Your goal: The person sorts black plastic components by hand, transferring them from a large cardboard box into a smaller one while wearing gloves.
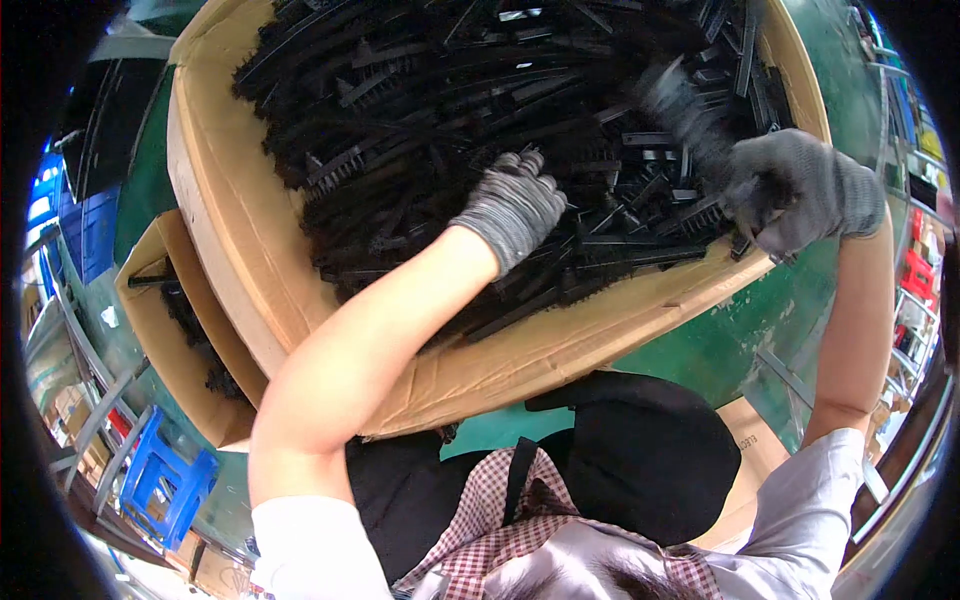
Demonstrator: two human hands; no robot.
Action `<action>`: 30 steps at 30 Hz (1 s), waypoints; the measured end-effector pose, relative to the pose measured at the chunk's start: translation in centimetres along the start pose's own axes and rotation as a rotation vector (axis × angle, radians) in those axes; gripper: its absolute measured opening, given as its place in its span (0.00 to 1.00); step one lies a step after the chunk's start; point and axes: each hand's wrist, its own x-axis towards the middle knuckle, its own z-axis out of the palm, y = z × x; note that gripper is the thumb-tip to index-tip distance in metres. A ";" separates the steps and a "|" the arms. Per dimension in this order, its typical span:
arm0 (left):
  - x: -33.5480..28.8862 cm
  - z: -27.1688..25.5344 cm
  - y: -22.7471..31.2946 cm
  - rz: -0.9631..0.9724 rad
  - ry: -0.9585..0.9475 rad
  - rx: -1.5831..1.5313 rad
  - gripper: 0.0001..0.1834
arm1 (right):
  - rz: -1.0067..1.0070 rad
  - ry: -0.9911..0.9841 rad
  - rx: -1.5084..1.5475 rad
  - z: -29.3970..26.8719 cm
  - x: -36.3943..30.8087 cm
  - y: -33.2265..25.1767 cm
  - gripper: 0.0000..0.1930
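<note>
In the head view, the large carton's (225, 170) near wall runs by the person's lap, with green floor (690, 355) open along its right; a smaller carton (165, 355) crowds its left. Two gloved hands work: the left hand (515, 208) curls over black strips (420, 130) inside, the right hand (800, 190), blurred, bends its fingers by the right rim; I cannot tell what either grips. Two cartons, one blue stool (165, 480); the strips lie too tangled to count.
</note>
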 end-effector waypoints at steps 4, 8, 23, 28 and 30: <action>2.4 1.5 2.6 0.006 -0.121 0.024 0.15 | -0.302 0.128 0.445 1.1 -1.3 6.3 0.25; 4.3 1.8 3.3 -0.043 -0.213 0.016 0.15 | -0.198 0.039 0.888 3.1 -1.3 7.5 0.30; 3.5 -0.1 -0.5 -0.180 -0.239 0.190 0.11 | -0.421 0.364 1.041 5.0 -1.9 7.6 0.26; -1.2 -7.1 -5.3 -0.334 -0.067 -0.140 0.21 | -0.308 0.504 0.938 4.0 -0.7 6.6 0.19; -4.6 -8.5 -7.3 -0.426 0.134 -0.439 0.26 | -0.187 0.377 1.203 4.1 0.4 4.4 0.15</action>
